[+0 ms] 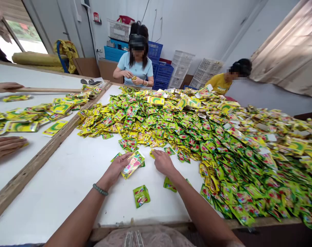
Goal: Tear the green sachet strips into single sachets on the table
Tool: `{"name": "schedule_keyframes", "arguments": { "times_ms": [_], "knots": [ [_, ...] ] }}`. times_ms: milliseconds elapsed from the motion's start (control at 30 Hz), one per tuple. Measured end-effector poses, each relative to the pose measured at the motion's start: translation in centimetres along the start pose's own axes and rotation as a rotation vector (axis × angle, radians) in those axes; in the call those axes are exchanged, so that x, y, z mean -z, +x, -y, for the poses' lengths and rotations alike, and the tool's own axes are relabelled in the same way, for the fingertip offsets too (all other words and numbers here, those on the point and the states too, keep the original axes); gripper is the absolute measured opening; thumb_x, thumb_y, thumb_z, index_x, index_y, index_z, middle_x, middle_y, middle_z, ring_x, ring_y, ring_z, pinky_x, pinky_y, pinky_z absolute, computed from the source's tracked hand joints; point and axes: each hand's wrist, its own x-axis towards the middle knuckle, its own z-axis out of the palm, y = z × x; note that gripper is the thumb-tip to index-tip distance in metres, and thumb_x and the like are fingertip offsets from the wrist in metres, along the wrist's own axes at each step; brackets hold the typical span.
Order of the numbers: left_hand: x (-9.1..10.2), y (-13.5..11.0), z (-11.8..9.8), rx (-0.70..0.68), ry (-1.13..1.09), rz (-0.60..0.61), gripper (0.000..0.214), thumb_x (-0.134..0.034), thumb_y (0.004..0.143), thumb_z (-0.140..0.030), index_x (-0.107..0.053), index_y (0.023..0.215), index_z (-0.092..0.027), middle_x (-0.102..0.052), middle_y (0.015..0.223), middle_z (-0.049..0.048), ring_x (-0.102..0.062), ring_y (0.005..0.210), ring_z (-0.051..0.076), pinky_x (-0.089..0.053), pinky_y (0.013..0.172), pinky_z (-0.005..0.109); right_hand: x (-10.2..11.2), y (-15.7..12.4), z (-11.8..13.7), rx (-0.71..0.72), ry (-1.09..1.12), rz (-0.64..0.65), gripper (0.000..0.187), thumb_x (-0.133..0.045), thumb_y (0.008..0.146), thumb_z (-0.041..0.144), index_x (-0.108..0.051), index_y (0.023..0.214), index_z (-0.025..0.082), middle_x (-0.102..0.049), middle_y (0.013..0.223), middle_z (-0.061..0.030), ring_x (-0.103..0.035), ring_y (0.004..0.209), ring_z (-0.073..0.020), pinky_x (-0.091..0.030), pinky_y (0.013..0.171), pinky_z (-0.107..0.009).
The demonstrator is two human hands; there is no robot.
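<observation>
My left hand [118, 168] is closed on a flat yellow box [132, 165] with a pink and white picture on its front. Green sachets peek out from under that box. Just to the right, my right hand [163, 163] has its fingers pinched on a small yellow sachet [152, 154], mostly covered by the fingertips. A loose green sachet [141, 196] lies on the white table [115, 209] between my forearms. Another green sachet [169, 184] is partly hidden by my right forearm. Beyond my hands rises a big heap of green and yellow sachets [171, 127].
Flat yellow boxes [156, 100] lie over the heap's far side. A wooden strip [40, 161] divides the table; left of it are more yellow boxes [22, 126] and another person's hands [7, 146]. Two people sit across, before stacked blue crates [164, 73] and white baskets [180, 67].
</observation>
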Motion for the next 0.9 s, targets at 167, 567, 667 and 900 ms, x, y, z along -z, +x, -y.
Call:
{"name": "schedule_keyframes", "arguments": {
  "times_ms": [167, 567, 667, 900],
  "knots": [
    [0.6, 0.2, 0.2, -0.042, 0.071, -0.015, 0.062, -0.076, 0.060, -0.033, -0.058, 0.116, -0.014, -0.071, 0.097, 0.0071, -0.064, 0.078, 0.018, -0.047, 0.073, 0.029, 0.8, 0.8, 0.9, -0.153, 0.481, -0.100, 0.028, -0.038, 0.087, 0.027, -0.059, 0.103, 0.016, -0.066, 0.077, -0.0058, -0.060, 0.072, -0.0181, -0.044, 0.065, -0.028],
    [1.1, -0.2, -0.3, -0.096, 0.244, 0.035, 0.056, -0.074, 0.063, -0.039, -0.062, 0.111, -0.014, -0.072, 0.094, 0.0069, -0.065, 0.077, 0.020, -0.048, 0.070, 0.030, 5.0, 2.0, 2.3, 0.127, 0.555, 0.119, 0.017, -0.050, 0.082, 0.030, -0.055, 0.072, 0.018, -0.050, 0.067, 0.0035, -0.041, 0.062, -0.0105, -0.030, 0.058, -0.021],
    [1.1, -0.3, -0.3, -0.080, 0.214, 0.078, 0.052, -0.075, 0.063, -0.038, -0.064, 0.108, -0.015, -0.072, 0.091, 0.0064, -0.065, 0.074, 0.019, -0.048, 0.068, 0.028, 5.5, 2.8, 2.5, 0.211, 0.417, 0.228, 0.017, -0.056, 0.078, 0.026, -0.054, 0.063, 0.018, -0.046, 0.058, 0.0041, -0.039, 0.057, -0.0101, -0.026, 0.054, -0.021],
    [1.1, -0.2, 0.1, -0.035, 0.184, 0.152, 0.049, -0.075, 0.063, -0.037, -0.066, 0.106, -0.016, -0.073, 0.084, 0.0049, -0.065, 0.072, 0.018, -0.049, 0.069, 0.028, 6.3, 4.3, 4.4, 0.255, 0.309, 0.326, 0.018, -0.070, 0.064, 0.026, -0.060, 0.051, 0.019, -0.044, 0.047, 0.0047, -0.034, 0.049, -0.0091, -0.022, 0.051, -0.023]
  ]
}}
